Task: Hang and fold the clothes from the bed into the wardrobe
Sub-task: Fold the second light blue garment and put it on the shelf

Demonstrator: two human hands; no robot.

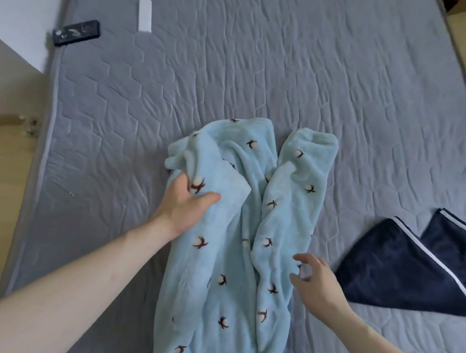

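Light-blue fleece pyjama trousers (238,232) flat on grey bed (344,87), legs running away from body. Left hand (188,203) grasping left leg near cuff. Right hand (315,283) released, fingers loosely spread, at right leg's outer edge, nearer the waist.

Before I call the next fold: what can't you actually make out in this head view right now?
- Light blue fleece pants: waistband end cut off by the bottom edge.
- Left hand: fingertips buried in the fleece it grips.
- Right hand: motion-blurred; contact with the fleece unclear.
- Navy garment: cut off by the right edge; type unclear.
- Black object at the mattress edge: markings too small to read.
- Wardrobe: not in view.
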